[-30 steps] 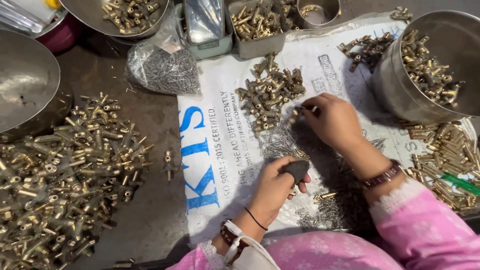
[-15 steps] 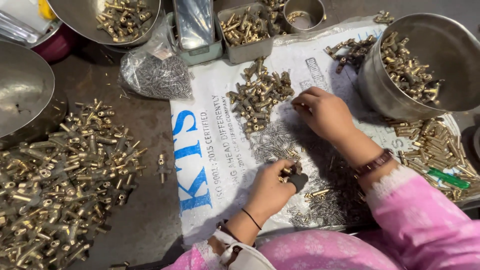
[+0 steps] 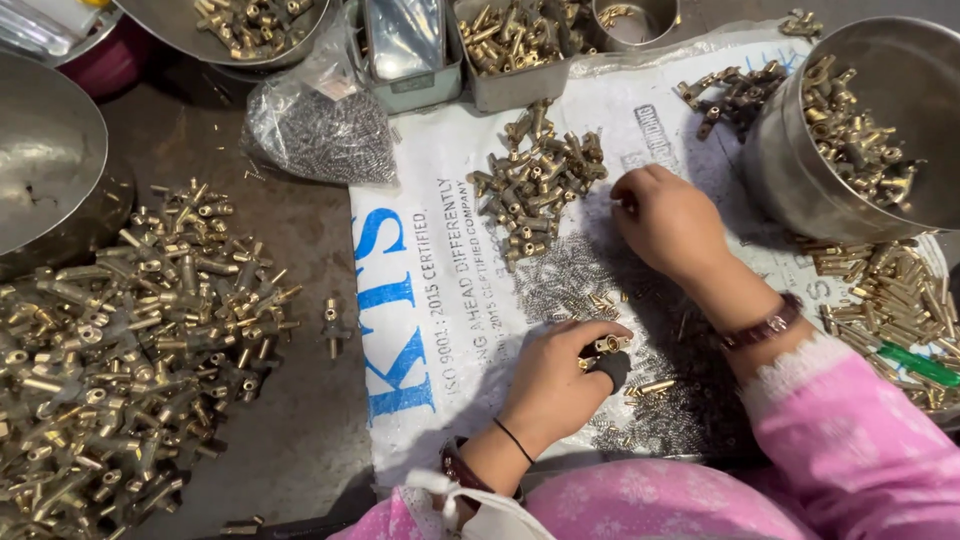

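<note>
— what's she got down there at the bottom middle of the frame?

— her left hand (image 3: 553, 375) is pinching a small brass fitting (image 3: 607, 344) between thumb and fingertips, with a dark cap (image 3: 612, 370) on one finger just under it. it sits over the white printed sack (image 3: 430, 300) spread on the floor.

— and the other hand?

— the right hand (image 3: 668, 215), right of centre, is curled palm down on the sack, fingertips pressed together near a loose heap of brass fittings (image 3: 535, 185). whether anything is between them i cannot tell.

— anything crowding her?

— plenty. a scatter of tiny springs (image 3: 565, 285) lies between the two hands. a big steel pot of brass parts (image 3: 860, 130) stands at the upper right, just beyond her right wrist, with brass pins (image 3: 890, 290) lying below it. far left, a wide mound of brass pieces (image 3: 120, 340); above it a steel bowl (image 3: 45, 150). a clear bag of springs (image 3: 320, 130) leans at the upper middle, next to small steel trays (image 3: 510, 45).

— changed from a moment ago?

— a little. the left hand has turned so the fitting shows at its fingertips, where before the dark cap covered that spot. the right hand has stayed by the heap, hardly shifted.
</note>
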